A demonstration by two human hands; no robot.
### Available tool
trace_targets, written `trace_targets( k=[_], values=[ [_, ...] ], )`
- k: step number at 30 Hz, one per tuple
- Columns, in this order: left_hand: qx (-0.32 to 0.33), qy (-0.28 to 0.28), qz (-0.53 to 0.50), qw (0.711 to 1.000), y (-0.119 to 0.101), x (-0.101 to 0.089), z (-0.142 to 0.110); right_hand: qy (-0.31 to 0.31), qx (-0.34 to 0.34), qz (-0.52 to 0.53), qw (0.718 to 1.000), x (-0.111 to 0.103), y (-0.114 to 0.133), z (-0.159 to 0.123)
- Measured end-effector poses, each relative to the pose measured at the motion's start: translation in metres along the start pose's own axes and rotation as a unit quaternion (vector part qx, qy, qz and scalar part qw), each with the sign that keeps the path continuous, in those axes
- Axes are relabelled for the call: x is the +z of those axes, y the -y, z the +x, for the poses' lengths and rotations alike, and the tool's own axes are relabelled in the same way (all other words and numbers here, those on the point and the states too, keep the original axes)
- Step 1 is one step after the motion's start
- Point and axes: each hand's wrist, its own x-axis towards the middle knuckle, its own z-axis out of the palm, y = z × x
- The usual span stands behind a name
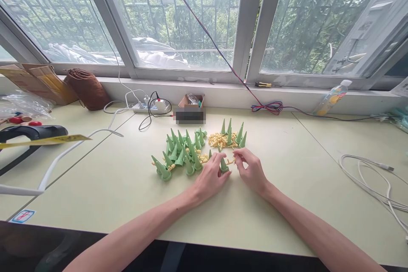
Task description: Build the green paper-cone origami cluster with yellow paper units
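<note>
On the pale green table (121, 187) lies a heap of green plastic cones (180, 153), with a few more cones standing upright (237, 134) around a pile of small yellow pieces (218, 139). My left hand (210, 178) pinches one green cone (223, 165) between thumb and fingers, holding it upright on the table. My right hand (251, 172) is beside it, fingers curled, pinching a small yellow piece (232, 161) close to that cone.
A small cardboard box (191, 101) and a power strip (149, 107) with cables sit by the window sill. A bottle (331, 97) lies at the right, white cables (369, 178) on the table's right side. A brown pouch (87, 89) and a black object (30, 134) are at the left.
</note>
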Motion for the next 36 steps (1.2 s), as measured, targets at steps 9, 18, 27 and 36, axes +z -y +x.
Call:
trace_targets(
  k=[9, 18, 27, 36],
  values=[
    [0.015, -0.035, -0.012, 0.999, -0.0051, -0.0006, -0.0009, 0.015, -0.013, 0.013, 1.0, -0.0016, 0.0066, 0.0012],
    [0.009, -0.039, -0.009, 0.999, -0.0015, 0.0007, -0.0015, 0.044, -0.024, 0.033, 0.998, -0.0015, 0.0074, -0.0006],
    [0.011, -0.02, 0.013, 1.0, -0.0018, -0.0011, -0.0001, 0.044, -0.02, 0.035, 0.998, 0.0, 0.0046, -0.0003],
    [-0.012, -0.006, 0.007, 1.0, -0.0032, -0.0021, 0.0011, 0.055, -0.013, 0.043, 0.998, 0.0005, 0.0041, -0.0015]
  ],
)
